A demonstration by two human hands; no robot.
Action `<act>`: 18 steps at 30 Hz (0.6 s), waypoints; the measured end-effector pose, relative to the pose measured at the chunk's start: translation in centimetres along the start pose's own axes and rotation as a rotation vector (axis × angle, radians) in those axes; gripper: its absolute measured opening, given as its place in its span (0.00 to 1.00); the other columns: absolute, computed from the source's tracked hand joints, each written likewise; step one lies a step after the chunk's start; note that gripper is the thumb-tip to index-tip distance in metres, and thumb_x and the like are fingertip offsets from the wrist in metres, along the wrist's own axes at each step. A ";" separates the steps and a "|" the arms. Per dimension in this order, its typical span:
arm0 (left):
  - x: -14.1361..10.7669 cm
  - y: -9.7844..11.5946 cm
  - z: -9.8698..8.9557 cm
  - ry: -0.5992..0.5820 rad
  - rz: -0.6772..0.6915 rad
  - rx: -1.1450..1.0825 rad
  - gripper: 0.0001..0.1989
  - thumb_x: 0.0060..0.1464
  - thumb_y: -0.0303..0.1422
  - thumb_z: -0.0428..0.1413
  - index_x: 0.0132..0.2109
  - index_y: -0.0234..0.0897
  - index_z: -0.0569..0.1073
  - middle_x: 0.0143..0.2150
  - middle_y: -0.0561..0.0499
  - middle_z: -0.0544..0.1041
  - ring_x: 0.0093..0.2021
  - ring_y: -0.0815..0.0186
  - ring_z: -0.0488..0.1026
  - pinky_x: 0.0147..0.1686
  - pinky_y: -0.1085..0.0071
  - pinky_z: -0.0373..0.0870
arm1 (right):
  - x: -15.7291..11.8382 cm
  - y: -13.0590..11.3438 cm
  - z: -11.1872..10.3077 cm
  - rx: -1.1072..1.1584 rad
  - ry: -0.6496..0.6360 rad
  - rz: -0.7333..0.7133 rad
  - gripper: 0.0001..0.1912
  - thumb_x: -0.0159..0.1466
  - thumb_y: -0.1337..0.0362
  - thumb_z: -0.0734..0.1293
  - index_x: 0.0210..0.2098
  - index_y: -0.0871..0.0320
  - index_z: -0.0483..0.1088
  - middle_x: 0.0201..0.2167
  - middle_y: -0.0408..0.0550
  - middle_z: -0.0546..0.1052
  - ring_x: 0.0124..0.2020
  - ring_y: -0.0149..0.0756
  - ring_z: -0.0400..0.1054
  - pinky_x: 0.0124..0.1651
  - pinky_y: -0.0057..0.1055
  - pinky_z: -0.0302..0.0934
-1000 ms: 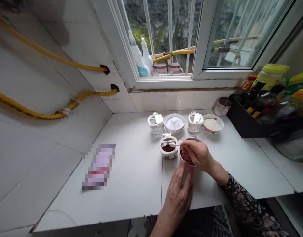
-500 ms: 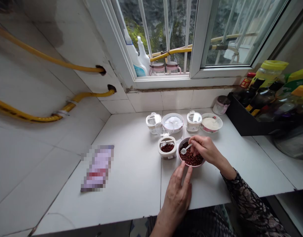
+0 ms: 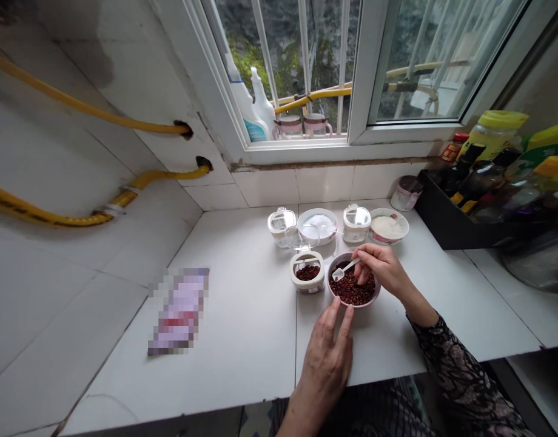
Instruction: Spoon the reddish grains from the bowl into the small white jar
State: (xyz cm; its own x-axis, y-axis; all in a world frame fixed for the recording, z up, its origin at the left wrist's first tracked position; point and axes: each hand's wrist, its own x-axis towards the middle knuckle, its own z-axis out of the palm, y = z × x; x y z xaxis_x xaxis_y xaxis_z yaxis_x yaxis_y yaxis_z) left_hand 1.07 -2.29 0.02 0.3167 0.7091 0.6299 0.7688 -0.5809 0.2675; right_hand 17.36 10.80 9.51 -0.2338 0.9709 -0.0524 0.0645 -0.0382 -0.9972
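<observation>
My right hand (image 3: 383, 270) pinches the handle of a small white spoon (image 3: 345, 271), whose bowl is over the dark red, grainy contents of a round bowl (image 3: 355, 290). Two outstretched fingertips of my left hand (image 3: 328, 352) touch the near rim of that bowl. Just left of it stands an open lidded jar (image 3: 307, 273), partly filled with the same red grains. Its clear lid is tilted back. Behind are a bowl of white grains (image 3: 318, 226), a bowl of off-white grains (image 3: 389, 226) and two white jars with clear lids, one left (image 3: 281, 224) and one right (image 3: 356, 222).
A blurred purple packet (image 3: 179, 312) lies on the white counter (image 3: 242, 340) at left. At right, a black box (image 3: 461, 224) holds bottles, with a pink-handled jar (image 3: 406, 193) beside it. A window and yellow hoses are behind.
My right hand has risen slightly and moved a little right, with more of the spoon's handle showing. My left hand stays at the bowl's rim.
</observation>
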 end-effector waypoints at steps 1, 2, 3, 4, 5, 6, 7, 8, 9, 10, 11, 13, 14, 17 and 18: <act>0.0 0.0 0.0 -0.004 -0.002 0.000 0.31 0.61 0.18 0.48 0.71 0.29 0.57 0.70 0.33 0.59 0.70 0.53 0.58 0.62 0.58 0.67 | 0.0 0.0 0.0 0.008 0.003 -0.002 0.17 0.57 0.50 0.70 0.30 0.59 0.70 0.17 0.43 0.76 0.14 0.31 0.70 0.16 0.23 0.62; 0.0 0.0 0.0 -0.008 -0.006 0.001 0.31 0.61 0.18 0.48 0.71 0.29 0.57 0.70 0.33 0.59 0.70 0.53 0.58 0.62 0.58 0.68 | 0.0 0.0 0.0 0.015 0.003 -0.001 0.17 0.57 0.50 0.70 0.29 0.59 0.70 0.16 0.43 0.76 0.14 0.31 0.70 0.16 0.23 0.62; 0.0 0.0 0.0 -0.009 -0.011 0.002 0.31 0.61 0.18 0.48 0.71 0.29 0.57 0.70 0.33 0.59 0.70 0.53 0.58 0.62 0.57 0.68 | 0.1 0.1 -0.1 0.021 0.003 0.003 0.17 0.57 0.50 0.71 0.29 0.59 0.70 0.16 0.43 0.76 0.14 0.31 0.70 0.16 0.23 0.62; 0.0 0.1 0.0 -0.006 -0.013 0.003 0.31 0.62 0.18 0.48 0.71 0.30 0.57 0.70 0.34 0.59 0.70 0.53 0.58 0.62 0.57 0.68 | 0.1 0.1 -0.1 0.028 0.003 0.006 0.18 0.57 0.49 0.71 0.29 0.59 0.70 0.16 0.43 0.76 0.14 0.31 0.70 0.16 0.23 0.62; 0.0 0.1 0.0 -0.002 -0.015 0.002 0.31 0.62 0.18 0.48 0.71 0.30 0.57 0.70 0.34 0.59 0.70 0.53 0.58 0.62 0.57 0.68 | 0.2 0.1 -0.2 0.036 0.005 0.006 0.18 0.56 0.49 0.71 0.29 0.59 0.70 0.16 0.43 0.76 0.14 0.31 0.70 0.16 0.24 0.63; 0.0 0.1 0.1 0.001 -0.017 0.001 0.31 0.62 0.18 0.48 0.71 0.31 0.56 0.70 0.34 0.59 0.70 0.53 0.59 0.62 0.57 0.69 | 0.2 0.0 -0.3 0.044 0.009 0.002 0.18 0.56 0.49 0.71 0.30 0.59 0.70 0.16 0.43 0.76 0.14 0.32 0.70 0.16 0.24 0.63; 0.0 0.1 0.1 0.006 -0.016 -0.001 0.32 0.62 0.18 0.48 0.71 0.31 0.56 0.70 0.34 0.59 0.70 0.53 0.59 0.61 0.57 0.69 | 0.2 0.0 -0.3 0.051 0.016 -0.009 0.19 0.56 0.48 0.71 0.30 0.59 0.70 0.17 0.43 0.76 0.14 0.32 0.70 0.16 0.24 0.63; 0.0 0.1 0.1 0.011 -0.013 -0.004 0.32 0.62 0.18 0.48 0.71 0.31 0.56 0.70 0.34 0.59 0.69 0.53 0.59 0.61 0.57 0.69 | 0.2 -0.1 -0.3 0.058 0.029 -0.029 0.19 0.57 0.48 0.71 0.30 0.59 0.71 0.17 0.43 0.76 0.14 0.32 0.70 0.17 0.25 0.64; 0.0 0.0 0.2 0.015 -0.010 -0.007 0.32 0.62 0.18 0.48 0.71 0.31 0.56 0.70 0.34 0.59 0.69 0.53 0.59 0.61 0.57 0.69 | 0.1 -0.2 -0.2 0.063 0.047 -0.058 0.19 0.57 0.47 0.71 0.31 0.59 0.71 0.18 0.43 0.76 0.14 0.32 0.70 0.18 0.26 0.65; 0.0 0.0 0.2 0.018 -0.008 -0.008 0.32 0.61 0.18 0.48 0.71 0.31 0.56 0.70 0.34 0.59 0.69 0.53 0.59 0.61 0.57 0.69 | 0.0 -0.4 0.0 0.063 0.069 -0.096 0.19 0.59 0.47 0.70 0.32 0.59 0.71 0.19 0.43 0.77 0.15 0.32 0.71 0.19 0.26 0.66; 0.0 0.0 0.2 0.022 -0.006 -0.008 0.32 0.61 0.18 0.48 0.71 0.31 0.56 0.70 0.34 0.59 0.69 0.52 0.59 0.61 0.57 0.69 | -0.1 -0.4 0.4 0.058 0.092 -0.142 0.19 0.60 0.47 0.69 0.33 0.59 0.71 0.20 0.43 0.77 0.16 0.32 0.71 0.21 0.27 0.67; -0.1 0.0 0.3 0.030 -0.006 -0.005 0.32 0.61 0.17 0.48 0.71 0.31 0.56 0.70 0.34 0.58 0.69 0.52 0.59 0.61 0.57 0.69 | -0.5 -0.5 1.2 0.015 0.135 -0.253 0.17 0.65 0.48 0.66 0.36 0.58 0.70 0.23 0.43 0.78 0.19 0.32 0.73 0.25 0.28 0.69; -0.1 -0.1 0.3 0.033 -0.008 -0.003 0.32 0.61 0.18 0.48 0.71 0.31 0.55 0.71 0.34 0.57 0.69 0.52 0.59 0.61 0.57 0.70 | -0.8 -0.5 1.8 -0.032 0.143 -0.316 0.16 0.67 0.50 0.64 0.38 0.57 0.70 0.24 0.44 0.78 0.21 0.32 0.73 0.28 0.29 0.70; -0.2 -0.1 0.4 0.040 -0.005 -0.002 0.33 0.62 0.19 0.48 0.73 0.31 0.52 0.72 0.33 0.55 0.69 0.51 0.60 0.60 0.57 0.71 | -1.3 0.0 3.1 -0.313 0.078 -0.523 0.12 0.71 0.57 0.60 0.41 0.56 0.71 0.28 0.47 0.79 0.29 0.36 0.76 0.37 0.33 0.71; -0.2 -0.2 0.4 0.042 -0.003 -0.001 0.34 0.62 0.19 0.48 0.73 0.31 0.52 0.73 0.33 0.54 0.69 0.51 0.59 0.59 0.57 0.71 | -1.4 0.1 3.4 -0.410 0.029 -0.593 0.11 0.71 0.60 0.59 0.42 0.55 0.72 0.29 0.49 0.80 0.31 0.37 0.76 0.39 0.35 0.71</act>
State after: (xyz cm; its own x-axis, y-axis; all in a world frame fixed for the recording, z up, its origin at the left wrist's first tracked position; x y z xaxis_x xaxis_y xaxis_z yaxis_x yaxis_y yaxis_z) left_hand 1.12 -2.18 -0.49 0.2912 0.6936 0.6589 0.7690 -0.5794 0.2701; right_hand 14.38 8.66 9.27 -0.3169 0.8067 0.4988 0.2952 0.5837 -0.7564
